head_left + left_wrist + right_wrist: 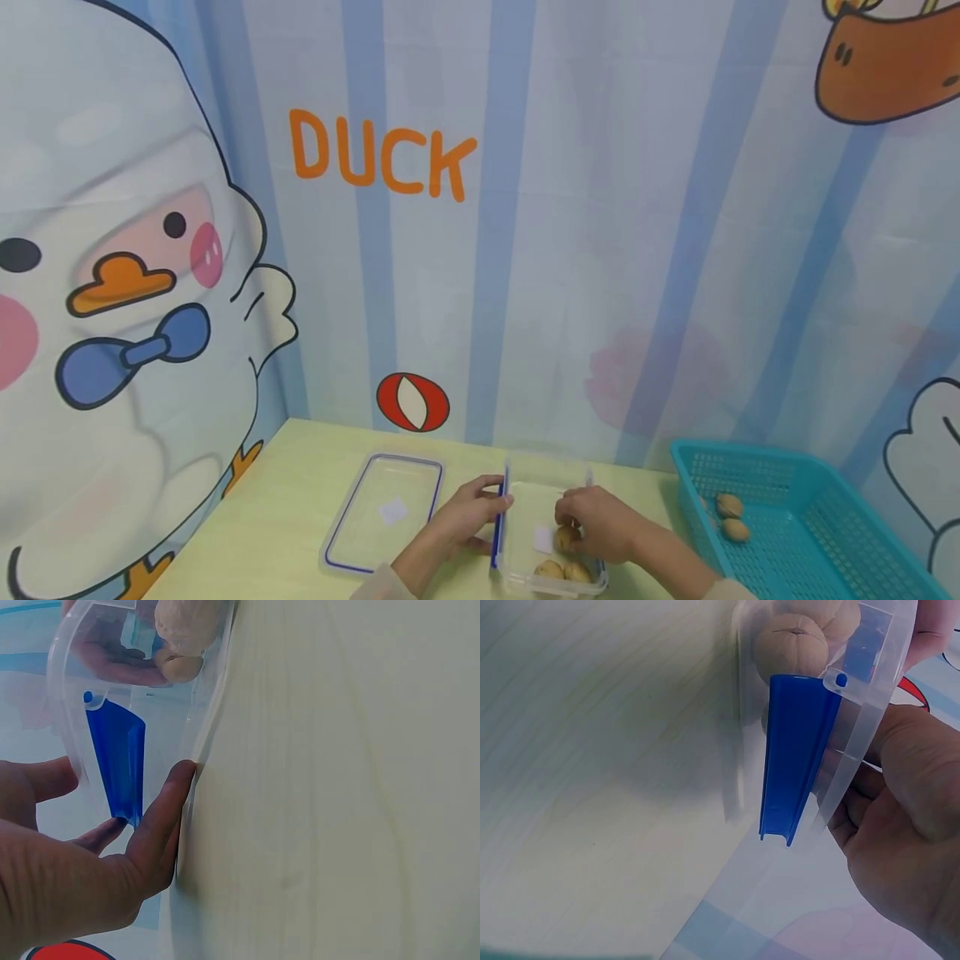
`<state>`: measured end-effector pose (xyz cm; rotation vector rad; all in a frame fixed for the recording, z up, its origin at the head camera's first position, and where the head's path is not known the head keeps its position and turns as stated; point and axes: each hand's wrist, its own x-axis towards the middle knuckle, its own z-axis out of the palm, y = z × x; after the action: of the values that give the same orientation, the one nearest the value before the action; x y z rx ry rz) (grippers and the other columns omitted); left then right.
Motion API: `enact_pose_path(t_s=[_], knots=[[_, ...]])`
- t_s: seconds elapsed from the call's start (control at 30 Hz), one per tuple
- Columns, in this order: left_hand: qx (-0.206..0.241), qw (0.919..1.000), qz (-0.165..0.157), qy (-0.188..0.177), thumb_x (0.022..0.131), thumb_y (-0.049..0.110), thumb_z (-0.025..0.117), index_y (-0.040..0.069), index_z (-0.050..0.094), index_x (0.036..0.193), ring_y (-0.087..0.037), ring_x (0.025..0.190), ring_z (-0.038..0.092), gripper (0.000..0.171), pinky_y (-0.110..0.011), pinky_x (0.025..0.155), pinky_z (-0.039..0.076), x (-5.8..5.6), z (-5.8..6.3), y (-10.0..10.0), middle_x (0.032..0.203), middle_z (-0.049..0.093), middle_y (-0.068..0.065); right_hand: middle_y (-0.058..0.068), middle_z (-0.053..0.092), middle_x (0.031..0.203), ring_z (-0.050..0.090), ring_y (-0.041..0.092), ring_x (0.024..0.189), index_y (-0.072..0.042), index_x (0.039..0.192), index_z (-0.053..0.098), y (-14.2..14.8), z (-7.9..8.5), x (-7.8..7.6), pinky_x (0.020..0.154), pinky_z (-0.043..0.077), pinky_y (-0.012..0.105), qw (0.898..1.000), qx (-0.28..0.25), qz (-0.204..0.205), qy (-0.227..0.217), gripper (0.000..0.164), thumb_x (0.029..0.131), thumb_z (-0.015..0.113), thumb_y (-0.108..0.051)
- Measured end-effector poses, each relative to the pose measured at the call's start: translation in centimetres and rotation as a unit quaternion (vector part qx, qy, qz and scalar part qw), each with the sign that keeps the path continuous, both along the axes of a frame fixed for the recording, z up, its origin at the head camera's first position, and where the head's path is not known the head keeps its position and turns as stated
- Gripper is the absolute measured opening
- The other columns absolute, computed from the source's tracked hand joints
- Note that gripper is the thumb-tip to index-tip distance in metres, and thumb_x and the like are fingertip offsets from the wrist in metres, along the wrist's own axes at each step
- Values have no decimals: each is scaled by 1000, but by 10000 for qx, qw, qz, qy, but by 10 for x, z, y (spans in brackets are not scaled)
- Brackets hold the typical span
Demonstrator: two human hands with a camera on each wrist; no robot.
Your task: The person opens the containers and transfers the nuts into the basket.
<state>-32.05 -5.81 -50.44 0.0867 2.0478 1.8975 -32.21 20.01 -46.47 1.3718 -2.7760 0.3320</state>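
A clear plastic container (525, 575) with blue side flaps (120, 761) stands on the table, several walnuts in it. My left hand (465, 517) holds its left side, one finger at the rim and others against the wall by the flap. Inside the container, my right hand (603, 525) has its fingers curled around a walnut (566, 539). Two more walnuts (550, 570) lie at the near end. In the right wrist view, walnuts (791, 649) show through the wall, and the right hand's fingertips are partly hidden behind the rim and blue flap (795, 754).
A clear lid (375, 508) with a blue seal lies left of the container on the pale table (255, 508). At the right stands a turquoise basket (825, 492) with a few walnuts (735, 529). A printed curtain (600, 250) hangs behind the table.
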Motion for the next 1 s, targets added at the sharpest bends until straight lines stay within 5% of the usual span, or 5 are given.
enact_pose_path(t_s=[0.23,0.63,1.0], knots=[[51,10000,10,-4,104,27,70,8,50,155,-40,125,61,59,-44,71,63,0,-1,-1,137,62,-16,-9,65,88,60,6,80,-13,93,75,-2,6,0,71,54,24,9976,-244,-242,-603,7,91,81,-10],[69,10000,-3,34,103,27,71,7,49,155,-41,125,61,60,-46,72,63,-1,-4,0,138,61,-18,-7,65,98,64,6,86,-11,108,74,0,28,7,77,59,31,9883,-631,-319,-1355,11,99,77,-17],[48,10000,-28,0,103,27,71,6,48,157,-42,126,60,62,-43,70,63,1,-1,-1,137,62,-17,-6,68,106,69,10,95,-14,114,70,11,64,29,81,60,31,9825,-1195,-422,-1366,15,102,74,-21]])
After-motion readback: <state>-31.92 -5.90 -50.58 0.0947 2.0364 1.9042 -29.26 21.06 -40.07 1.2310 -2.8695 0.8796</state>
